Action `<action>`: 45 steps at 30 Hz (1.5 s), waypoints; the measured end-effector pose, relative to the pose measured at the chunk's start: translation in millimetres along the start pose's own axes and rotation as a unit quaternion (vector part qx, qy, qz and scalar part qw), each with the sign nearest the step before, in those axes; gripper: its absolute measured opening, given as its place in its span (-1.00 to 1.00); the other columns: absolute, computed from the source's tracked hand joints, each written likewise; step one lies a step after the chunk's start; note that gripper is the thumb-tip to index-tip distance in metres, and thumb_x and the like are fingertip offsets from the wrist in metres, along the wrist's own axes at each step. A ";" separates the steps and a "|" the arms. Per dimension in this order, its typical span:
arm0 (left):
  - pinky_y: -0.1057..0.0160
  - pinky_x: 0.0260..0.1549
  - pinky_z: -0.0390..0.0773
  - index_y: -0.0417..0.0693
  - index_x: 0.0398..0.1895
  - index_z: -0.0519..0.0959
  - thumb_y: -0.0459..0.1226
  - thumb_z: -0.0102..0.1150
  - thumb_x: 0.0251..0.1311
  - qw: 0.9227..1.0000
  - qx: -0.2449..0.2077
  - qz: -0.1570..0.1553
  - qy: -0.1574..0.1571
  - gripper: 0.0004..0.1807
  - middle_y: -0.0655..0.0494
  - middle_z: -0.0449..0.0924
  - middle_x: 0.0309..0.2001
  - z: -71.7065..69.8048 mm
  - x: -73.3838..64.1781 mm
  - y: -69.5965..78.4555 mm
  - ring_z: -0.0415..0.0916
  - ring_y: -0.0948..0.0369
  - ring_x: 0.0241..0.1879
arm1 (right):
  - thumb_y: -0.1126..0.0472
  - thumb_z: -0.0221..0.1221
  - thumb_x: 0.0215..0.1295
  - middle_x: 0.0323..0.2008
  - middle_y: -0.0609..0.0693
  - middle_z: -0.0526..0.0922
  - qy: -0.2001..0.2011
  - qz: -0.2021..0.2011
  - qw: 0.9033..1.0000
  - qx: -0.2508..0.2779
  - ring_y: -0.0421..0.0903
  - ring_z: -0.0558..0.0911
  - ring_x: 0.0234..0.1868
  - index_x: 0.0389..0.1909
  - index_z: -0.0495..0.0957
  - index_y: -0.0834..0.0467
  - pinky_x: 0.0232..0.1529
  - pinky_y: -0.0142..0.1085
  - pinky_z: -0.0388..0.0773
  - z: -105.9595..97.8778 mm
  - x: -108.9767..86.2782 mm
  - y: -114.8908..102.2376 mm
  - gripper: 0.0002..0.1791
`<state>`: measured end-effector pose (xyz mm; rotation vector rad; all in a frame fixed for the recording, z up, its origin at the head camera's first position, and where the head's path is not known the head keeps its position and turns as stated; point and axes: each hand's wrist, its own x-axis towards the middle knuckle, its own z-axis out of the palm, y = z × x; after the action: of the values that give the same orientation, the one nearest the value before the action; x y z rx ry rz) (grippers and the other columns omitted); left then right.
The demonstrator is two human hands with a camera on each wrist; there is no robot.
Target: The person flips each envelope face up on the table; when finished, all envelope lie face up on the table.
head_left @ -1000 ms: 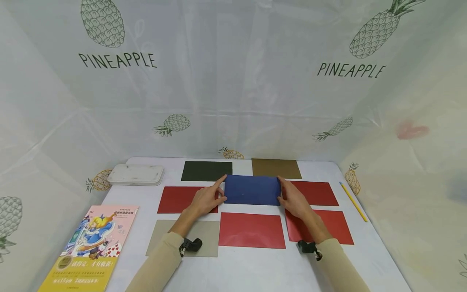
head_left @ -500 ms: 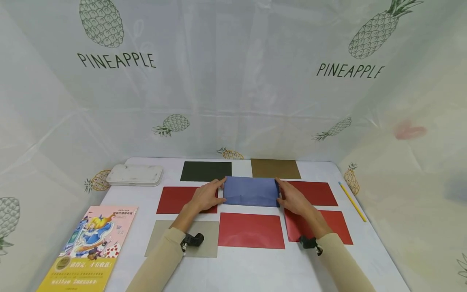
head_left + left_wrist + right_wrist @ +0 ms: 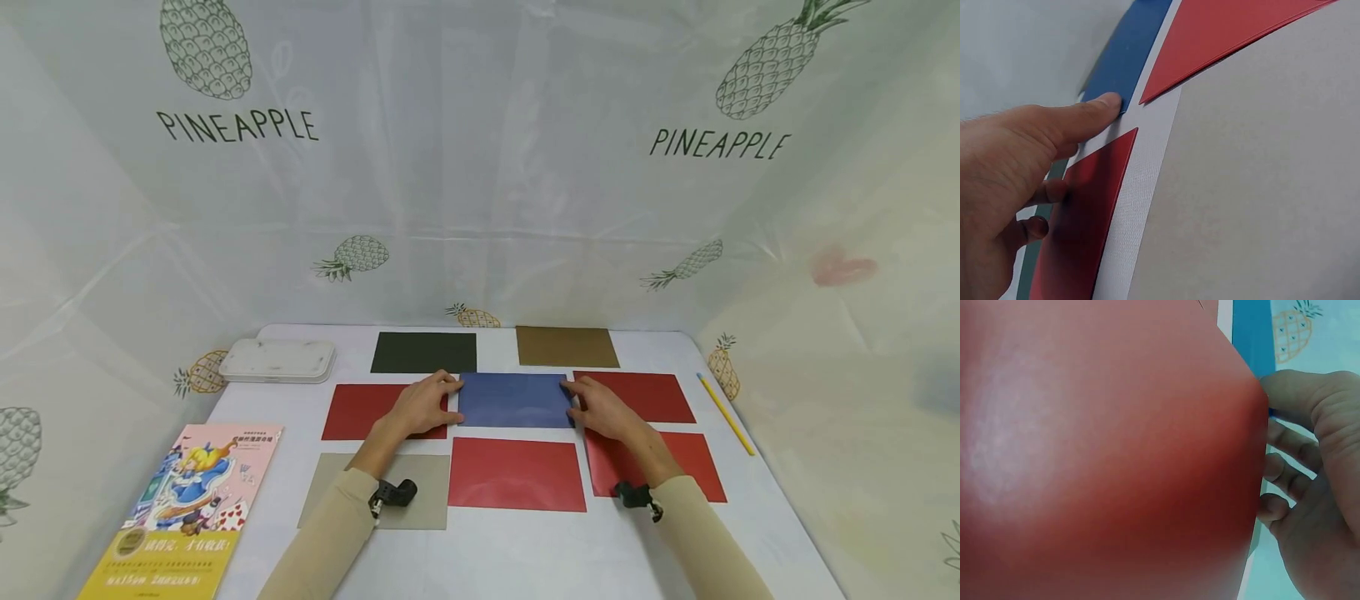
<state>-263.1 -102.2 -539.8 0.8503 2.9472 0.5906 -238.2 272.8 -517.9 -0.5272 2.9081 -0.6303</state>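
Observation:
A blue rectangular paper sheet (image 3: pixel 513 400) lies close over the white table, level with two dark red sheets beside it. My left hand (image 3: pixel 417 408) holds its left short side, thumb at the near corner and index finger at the far one. In the left wrist view the thumb (image 3: pixel 1100 109) reaches that near corner, while the other fingers hang over a red sheet (image 3: pixel 1085 212). At the opposite side, my right hand (image 3: pixel 606 410) grips the edge between thumb and index finger. A large red sheet (image 3: pixel 1110 437) hides part of that grip in the right wrist view.
More red sheets (image 3: pixel 517 475) and a beige sheet (image 3: pixel 420 492) lie nearer me. Behind are a dark green sheet (image 3: pixel 423 352) and a brown one (image 3: pixel 567 347). A white case (image 3: pixel 279 361) and picture book (image 3: pixel 183 508) sit left; a yellow pencil (image 3: pixel 726 414) lies right.
The blue sheet has come slightly towards me, and both hands have shifted with it. Its surface turned from dark to lighter blue. The other sheets have stayed in place.

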 end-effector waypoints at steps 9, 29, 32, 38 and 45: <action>-0.08 0.16 0.44 0.02 0.33 0.55 0.08 0.40 0.14 1.000 -0.007 0.011 -0.012 -0.30 0.07 0.48 0.22 0.1 -3.2 1.2 0.46 0.05 0.22 | 0.18 0.34 0.27 0.05 0.11 0.52 -0.008 0.009 1.000 -0.013 0.00 0.56 0.00 0.23 0.58 0.22 0.04 -0.10 0.60 3.5 -2.0 0.7 -0.49; -0.10 0.22 0.39 0.06 0.33 0.54 0.09 0.37 0.15 1.000 -0.024 0.013 -0.007 -0.31 0.09 0.45 0.23 9.5 -3.9 -8.4 0.42 0.06 0.24 | 0.17 0.35 0.26 0.09 0.14 0.53 0.004 0.012 1.000 -0.004 0.05 0.57 0.06 0.24 0.58 0.20 0.08 -0.04 0.59 2.5 -7.7 -3.4 -0.48; -0.09 0.20 0.41 0.05 0.32 0.55 0.09 0.37 0.15 0.999 -0.027 0.019 0.001 -0.33 0.09 0.46 0.22 9.9 -4.6 -9.6 0.43 0.06 0.23 | 0.16 0.35 0.27 0.10 0.14 0.52 0.006 0.014 1.000 -0.007 0.05 0.57 0.06 0.23 0.58 0.20 0.09 -0.04 0.59 2.5 -8.1 -4.4 -0.49; -0.07 0.19 0.41 0.04 0.30 0.57 0.07 0.35 0.19 0.999 -0.033 0.030 0.012 -0.37 0.08 0.49 0.22 9.6 -8.0 -8.6 0.45 0.06 0.21 | 0.16 0.34 0.28 0.07 0.12 0.53 0.007 0.021 1.000 -0.011 0.02 0.58 0.02 0.23 0.59 0.19 0.07 -0.07 0.60 3.8 -8.0 -5.4 -0.50; -0.06 0.20 0.41 0.05 0.29 0.57 0.06 0.32 0.22 0.999 -0.035 0.024 0.014 -0.40 0.10 0.48 0.22 8.7 -8.9 -7.0 0.45 0.08 0.22 | 0.15 0.35 0.27 0.04 0.09 0.54 0.007 0.027 0.999 -0.020 -0.02 0.58 -0.01 0.23 0.59 0.17 0.03 -0.09 0.61 4.1 -8.5 -5.9 -0.50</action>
<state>-258.1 -109.2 -551.1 0.9164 2.9196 0.7089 -227.7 269.2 -518.8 -0.4489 2.9424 -0.5733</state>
